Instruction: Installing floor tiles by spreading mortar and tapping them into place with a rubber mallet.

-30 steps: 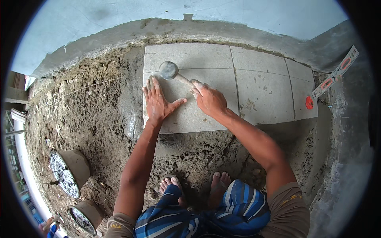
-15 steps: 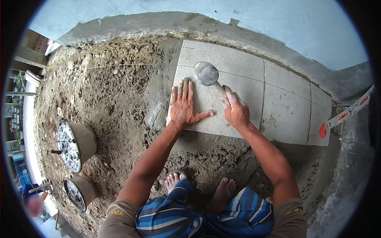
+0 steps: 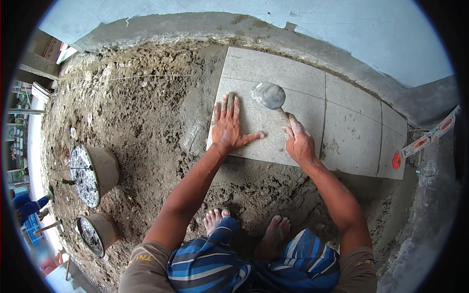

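My left hand (image 3: 227,131) lies flat with fingers spread on the left part of a light grey floor tile (image 3: 264,141). In my right hand (image 3: 300,143) is the handle of a rubber mallet (image 3: 269,95), its round grey head over the tile. Whether the head touches the surface I cannot tell. A dark joint separates this tile from another grey tile (image 3: 349,132) on the right. Wet mortar (image 3: 193,127) borders the left tile edge.
Two buckets, a larger one (image 3: 108,168) and a smaller one (image 3: 108,229), stand at left on rough soil. A string (image 3: 132,80) crosses the ground. A spirit level (image 3: 430,134) leans at right. The wall (image 3: 244,29) curves behind. Another person's blue sleeve (image 3: 30,204) shows far left.
The mallet and my right hand have moved right and slightly nearer to me. My left hand stays in place on the tile. At far left, the other person has shifted.
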Demonstrator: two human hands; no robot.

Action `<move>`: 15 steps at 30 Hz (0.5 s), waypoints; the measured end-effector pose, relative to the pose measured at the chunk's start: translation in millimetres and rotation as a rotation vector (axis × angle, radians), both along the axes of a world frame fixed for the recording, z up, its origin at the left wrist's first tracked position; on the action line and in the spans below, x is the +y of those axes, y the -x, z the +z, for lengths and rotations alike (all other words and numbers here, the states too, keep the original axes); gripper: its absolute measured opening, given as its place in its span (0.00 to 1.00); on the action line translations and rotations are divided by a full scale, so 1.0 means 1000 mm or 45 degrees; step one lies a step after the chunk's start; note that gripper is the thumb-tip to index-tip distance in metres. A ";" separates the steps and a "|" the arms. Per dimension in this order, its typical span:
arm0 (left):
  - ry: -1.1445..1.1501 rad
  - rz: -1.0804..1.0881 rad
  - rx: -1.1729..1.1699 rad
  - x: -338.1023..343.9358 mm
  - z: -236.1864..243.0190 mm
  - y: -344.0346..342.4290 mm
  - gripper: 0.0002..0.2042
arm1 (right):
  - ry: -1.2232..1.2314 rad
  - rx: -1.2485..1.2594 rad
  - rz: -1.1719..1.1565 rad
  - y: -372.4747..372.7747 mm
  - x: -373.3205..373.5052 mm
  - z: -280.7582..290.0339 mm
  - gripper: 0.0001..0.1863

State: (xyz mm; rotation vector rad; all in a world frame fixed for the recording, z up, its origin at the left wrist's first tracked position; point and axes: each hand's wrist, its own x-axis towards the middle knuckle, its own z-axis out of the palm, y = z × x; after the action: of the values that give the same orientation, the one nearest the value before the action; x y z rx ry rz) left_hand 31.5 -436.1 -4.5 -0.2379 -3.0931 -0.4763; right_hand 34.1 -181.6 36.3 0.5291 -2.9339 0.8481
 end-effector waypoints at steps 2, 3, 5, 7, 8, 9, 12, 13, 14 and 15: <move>0.003 0.004 0.003 0.001 0.000 0.001 0.75 | -0.379 -0.150 -0.044 0.003 0.000 -0.001 0.28; -0.004 0.001 0.013 0.001 0.001 0.001 0.74 | -0.195 -0.076 -0.013 0.003 0.001 0.000 0.28; -0.005 0.001 0.024 0.001 0.001 0.001 0.74 | 0.169 0.184 0.021 0.007 0.001 0.000 0.29; -0.011 0.003 0.017 0.001 0.001 0.001 0.73 | -0.003 0.060 0.014 0.010 0.000 0.001 0.28; -0.025 0.000 0.024 0.001 0.000 0.001 0.73 | -0.154 -0.079 -0.031 0.011 0.000 0.001 0.28; -0.006 0.014 0.037 0.002 0.000 0.001 0.73 | -0.052 0.035 0.020 0.010 0.000 0.000 0.28; 0.028 -0.007 0.029 0.003 0.002 0.001 0.73 | 0.169 0.211 0.031 0.009 0.000 -0.002 0.28; 0.015 -0.020 0.054 0.004 0.003 0.002 0.72 | 0.280 0.289 0.079 0.008 0.000 -0.003 0.28; 0.022 -0.011 0.026 0.006 0.004 0.003 0.72 | 0.152 0.292 0.051 0.007 0.002 -0.004 0.27; 0.079 -0.003 0.008 0.008 0.005 0.003 0.73 | -0.014 0.221 0.028 0.005 0.003 -0.005 0.27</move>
State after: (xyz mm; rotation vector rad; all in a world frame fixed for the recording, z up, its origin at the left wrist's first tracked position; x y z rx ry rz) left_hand 28.8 -428.0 0.9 -0.2429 -3.1048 -0.3789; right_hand 28.7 -179.0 31.4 0.6043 -2.7817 0.7471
